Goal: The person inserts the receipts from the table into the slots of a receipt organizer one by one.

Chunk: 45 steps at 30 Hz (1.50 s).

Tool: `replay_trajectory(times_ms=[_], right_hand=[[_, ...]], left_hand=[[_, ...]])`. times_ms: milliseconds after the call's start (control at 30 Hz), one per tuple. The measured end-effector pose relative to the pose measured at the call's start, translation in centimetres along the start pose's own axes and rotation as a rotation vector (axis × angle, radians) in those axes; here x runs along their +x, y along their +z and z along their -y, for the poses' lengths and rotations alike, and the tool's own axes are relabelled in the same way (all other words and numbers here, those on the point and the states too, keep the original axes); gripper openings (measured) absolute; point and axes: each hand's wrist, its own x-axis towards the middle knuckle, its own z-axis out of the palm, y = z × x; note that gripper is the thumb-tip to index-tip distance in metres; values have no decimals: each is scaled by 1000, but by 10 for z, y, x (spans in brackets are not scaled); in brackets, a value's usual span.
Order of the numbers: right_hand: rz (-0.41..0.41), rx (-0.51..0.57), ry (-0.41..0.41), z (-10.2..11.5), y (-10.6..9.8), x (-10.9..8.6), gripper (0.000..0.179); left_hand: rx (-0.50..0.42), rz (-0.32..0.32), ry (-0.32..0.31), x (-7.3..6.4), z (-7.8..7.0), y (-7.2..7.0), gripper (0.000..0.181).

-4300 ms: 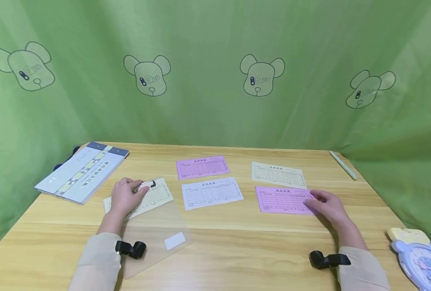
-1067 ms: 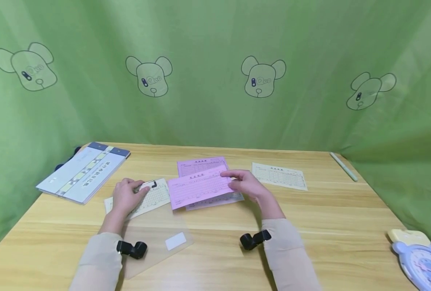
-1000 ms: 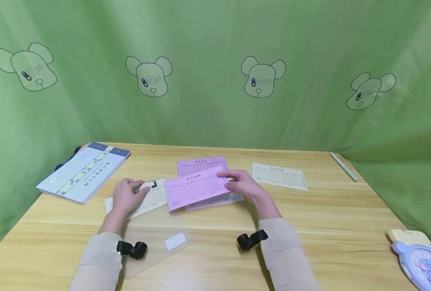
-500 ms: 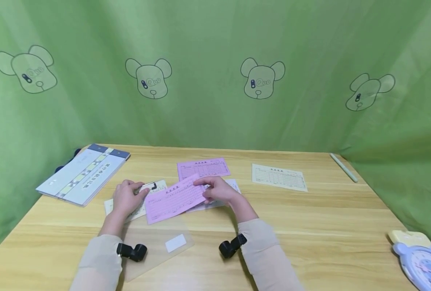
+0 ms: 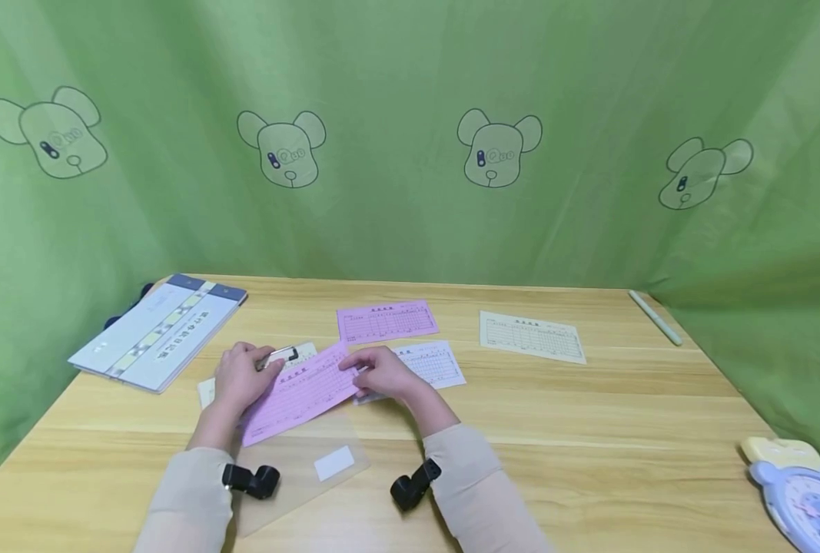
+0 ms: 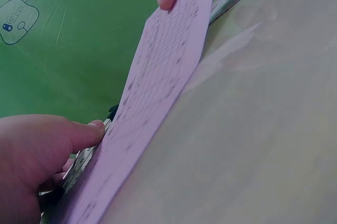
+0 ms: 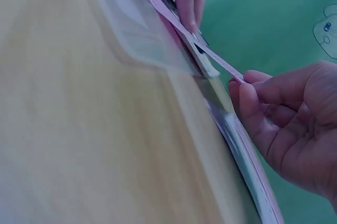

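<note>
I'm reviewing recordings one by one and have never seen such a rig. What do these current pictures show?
There is no machine: a person works bare-handed. The wide picture comes from a camera worn on the head; the two close ones come from the black cameras worn on each wrist. The left hand holds a clip at a pale form. The right hand pinches one end of a pink form, which partly covers the pale one. On the wooden table lie a clear sheet with a white label, a second pink form, a bluish-white form, a cream form, a booklet, a pen and, at the right edge, a blue clock-like object.
</note>
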Motion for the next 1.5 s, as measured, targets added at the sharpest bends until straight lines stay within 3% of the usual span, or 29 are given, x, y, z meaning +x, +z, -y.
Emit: replay_trajectory(times_ms=[633, 1300, 1500], right_hand=[[-87, 176, 68, 3, 35, 7, 25], [-87, 151, 114, 3, 43, 19, 27], [-87, 134, 112, 6, 42, 18, 27]], left_hand=[[14, 14, 1, 1, -2, 1, 42], [4, -8, 30, 1, 5, 1, 41], [55, -18, 88, 3, 6, 1, 38]])
